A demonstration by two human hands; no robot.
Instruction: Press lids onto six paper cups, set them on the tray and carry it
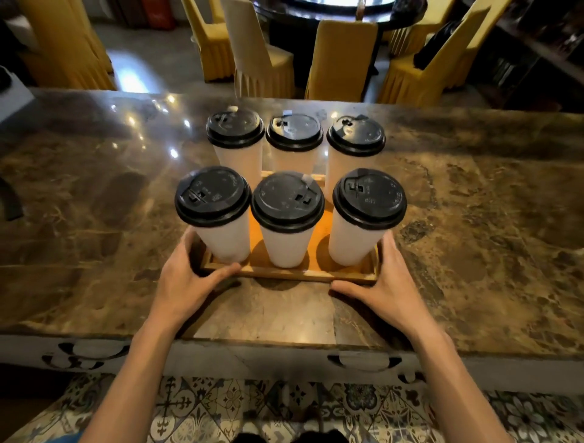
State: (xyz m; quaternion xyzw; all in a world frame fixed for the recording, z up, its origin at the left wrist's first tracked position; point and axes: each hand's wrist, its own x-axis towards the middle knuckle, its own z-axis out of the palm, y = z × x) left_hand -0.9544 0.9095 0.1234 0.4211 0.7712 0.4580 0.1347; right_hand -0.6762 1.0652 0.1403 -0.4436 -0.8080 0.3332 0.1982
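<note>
Hands, left hand (185,283), right hand (390,284), at tray (284,272) ends, thumbs along near rim

six lidded cups (286,249) on tray (284,272) | left hand (186,286), right hand (390,284) grip near corners

This looks like a restaurant or a banquet dining room. Beyond the far edge of the long marble counter (94,189) stand several chairs in yellow pleated covers (343,63), set around a dark round table (284,14) with a glass turntable (335,3) on top. In the middle of the counter six takeaway paper cups (286,249) with black lids (287,202) stand on a wooden tray (284,273), and the floor (221,408) on the near side has patterned tiles.
</note>
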